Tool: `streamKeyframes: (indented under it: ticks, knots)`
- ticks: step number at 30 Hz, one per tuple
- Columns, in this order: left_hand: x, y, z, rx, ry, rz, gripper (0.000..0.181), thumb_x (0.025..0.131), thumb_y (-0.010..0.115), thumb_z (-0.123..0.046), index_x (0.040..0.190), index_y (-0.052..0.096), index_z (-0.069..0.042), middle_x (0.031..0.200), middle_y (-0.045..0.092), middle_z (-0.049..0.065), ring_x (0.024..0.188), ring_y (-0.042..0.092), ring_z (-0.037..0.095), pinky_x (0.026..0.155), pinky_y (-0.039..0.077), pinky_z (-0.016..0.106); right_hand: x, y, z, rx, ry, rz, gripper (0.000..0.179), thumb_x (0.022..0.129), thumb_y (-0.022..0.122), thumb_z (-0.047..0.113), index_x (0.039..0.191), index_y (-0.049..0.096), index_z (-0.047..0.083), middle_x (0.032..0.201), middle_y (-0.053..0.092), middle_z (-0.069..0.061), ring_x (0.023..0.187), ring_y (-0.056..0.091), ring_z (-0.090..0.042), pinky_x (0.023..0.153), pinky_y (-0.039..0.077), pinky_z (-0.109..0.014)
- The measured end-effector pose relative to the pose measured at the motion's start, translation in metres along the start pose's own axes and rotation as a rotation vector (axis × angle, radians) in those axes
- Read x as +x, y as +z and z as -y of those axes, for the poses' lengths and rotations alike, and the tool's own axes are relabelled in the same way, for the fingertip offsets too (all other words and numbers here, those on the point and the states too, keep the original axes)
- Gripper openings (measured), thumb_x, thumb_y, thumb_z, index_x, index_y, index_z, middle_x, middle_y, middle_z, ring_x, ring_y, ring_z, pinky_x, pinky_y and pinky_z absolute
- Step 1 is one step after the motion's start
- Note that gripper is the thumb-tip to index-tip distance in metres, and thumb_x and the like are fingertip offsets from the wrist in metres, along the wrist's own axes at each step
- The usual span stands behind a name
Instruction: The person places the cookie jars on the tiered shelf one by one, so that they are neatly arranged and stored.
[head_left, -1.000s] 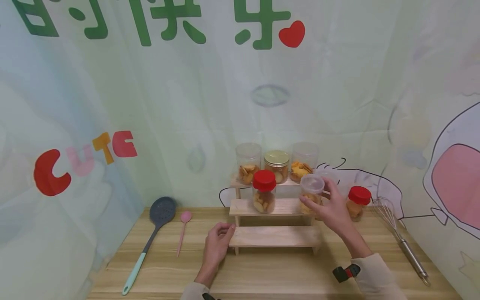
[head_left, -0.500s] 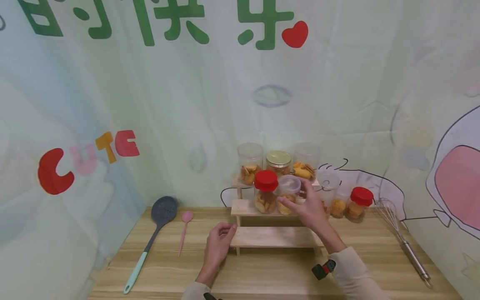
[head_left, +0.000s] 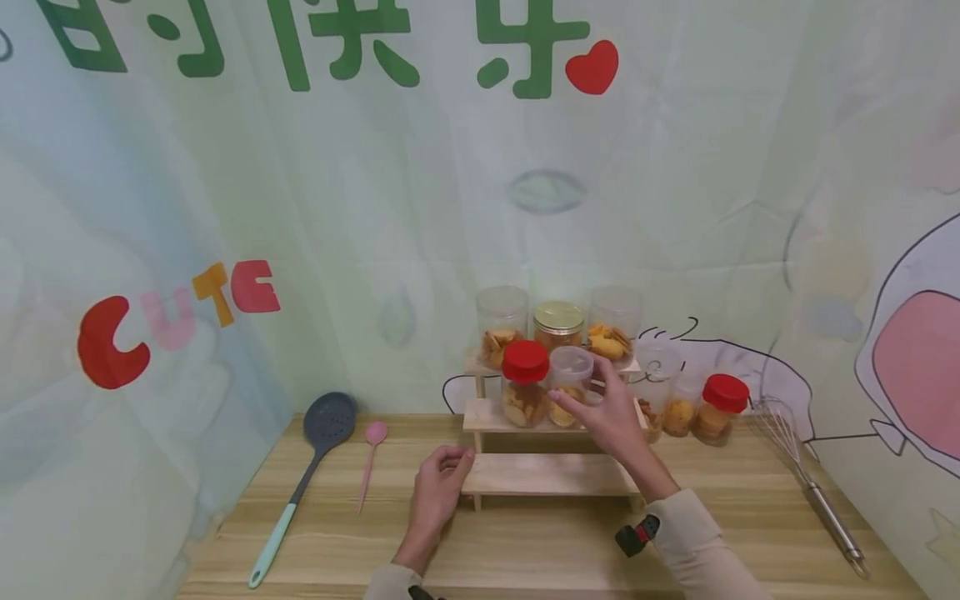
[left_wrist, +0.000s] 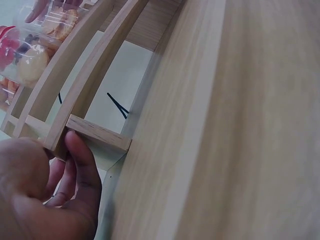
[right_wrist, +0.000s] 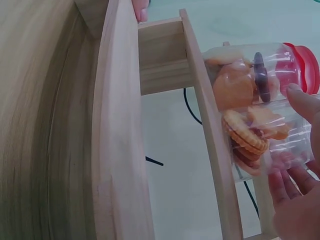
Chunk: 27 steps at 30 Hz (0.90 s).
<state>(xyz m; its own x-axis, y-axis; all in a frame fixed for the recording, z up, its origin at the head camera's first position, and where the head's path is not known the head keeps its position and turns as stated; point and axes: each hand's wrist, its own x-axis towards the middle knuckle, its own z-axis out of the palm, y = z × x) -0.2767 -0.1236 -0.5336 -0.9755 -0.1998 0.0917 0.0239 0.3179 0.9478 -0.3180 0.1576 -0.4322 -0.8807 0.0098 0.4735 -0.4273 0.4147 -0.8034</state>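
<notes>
A three-step wooden rack (head_left: 547, 473) stands against the backdrop. My left hand (head_left: 437, 490) holds the left end of its lowest step, thumb and fingers round the board's corner (left_wrist: 59, 142) in the left wrist view. On the middle step my right hand (head_left: 613, 417) grips a clear-lidded jar (head_left: 567, 400) of cookies, thumb on one side and fingers on the other. This jar stands right beside a red-lidded jar (head_left: 523, 402) of cookies. In the right wrist view a ridged biscuit (right_wrist: 247, 131) shows inside the gripped jar.
The top step carries two tall clear jars and a gold-lidded jar (head_left: 558, 318). Right of the rack stand more snack jars, one a red-lidded jar (head_left: 722, 408). A whisk (head_left: 821, 500) lies far right; a slotted turner (head_left: 315, 454) and pink spoon (head_left: 371, 454) lie left.
My right hand has moved left with the clear-lidded jar along the middle step, up to the red-lidded jar, which has shifted slightly left. My left hand stays on the rack.
</notes>
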Motion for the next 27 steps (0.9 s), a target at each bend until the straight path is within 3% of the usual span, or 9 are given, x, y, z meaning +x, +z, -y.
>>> streamKeyframes:
  ticks: [12,21,27]
  knots:
    - [0.001,-0.001,-0.002,-0.024,0.015,0.003,0.032,0.106,0.072,-0.037,0.115,0.075,-0.006,0.107,0.08,0.01,0.1,0.073,0.016,0.073,0.06,0.023,0.002,0.002,-0.004,0.04,0.096,-0.01,0.083,0.084,0.096,0.034,0.147,0.05,0.008,0.146,0.063,-0.017,0.138,0.062,-0.037,0.116,0.053,-0.052]
    - [0.0,-0.001,-0.002,-0.028,0.039,0.018,0.032,0.107,0.071,-0.035,0.116,0.074,-0.005,0.107,0.079,0.01,0.098,0.072,0.015,0.069,0.06,0.024,-0.001,0.009,-0.005,-0.006,0.057,-0.072,0.079,0.085,0.096,0.03,0.145,0.05,0.005,0.142,0.063,-0.016,0.132,0.064,-0.036,0.114,0.055,-0.053]
    - [-0.001,-0.001,0.0,-0.028,0.029,0.021,0.033,0.106,0.071,-0.038,0.116,0.074,-0.006,0.107,0.079,0.01,0.099,0.072,0.015,0.072,0.059,0.023,-0.005,0.008,-0.006,-0.045,0.057,-0.057,0.081,0.084,0.097,0.027,0.146,0.051,0.003,0.141,0.063,-0.019,0.13,0.064,-0.038,0.113,0.056,-0.054]
